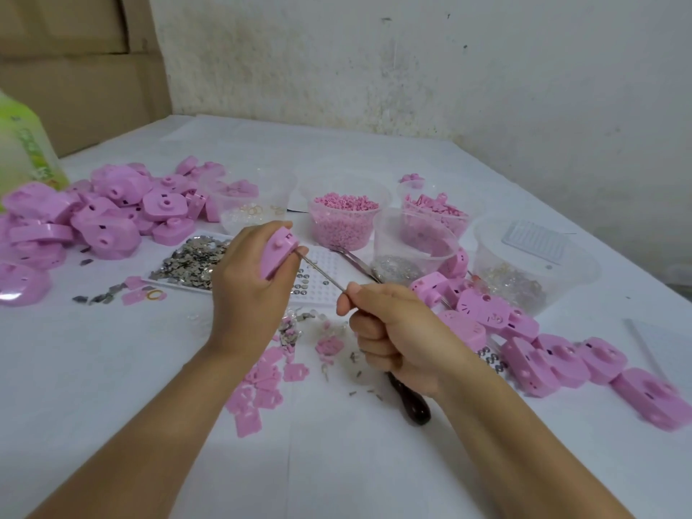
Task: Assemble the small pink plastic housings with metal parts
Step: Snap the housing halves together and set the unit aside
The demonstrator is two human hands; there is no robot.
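White table [112,368]: tub [388,198] of pink pellets [342,202]; left hand [247,290] grips pink housing [279,252], right hand [397,339] grips metal pick [324,274].

Both bare forearms reach in from below — the left hand [249,282] raised, fingers curled round a pink housing [279,252], the right hand [397,339] fisted on a thin-shafted tool [325,274], thumb atop.

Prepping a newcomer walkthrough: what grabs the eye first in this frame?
Centre frame, the left hand holds a pink housing while the right hand sets a thin metal tool against it. A housing heap fills the far left, a housing row the right. Clear tubs of pink and metal bits stand behind the hands.
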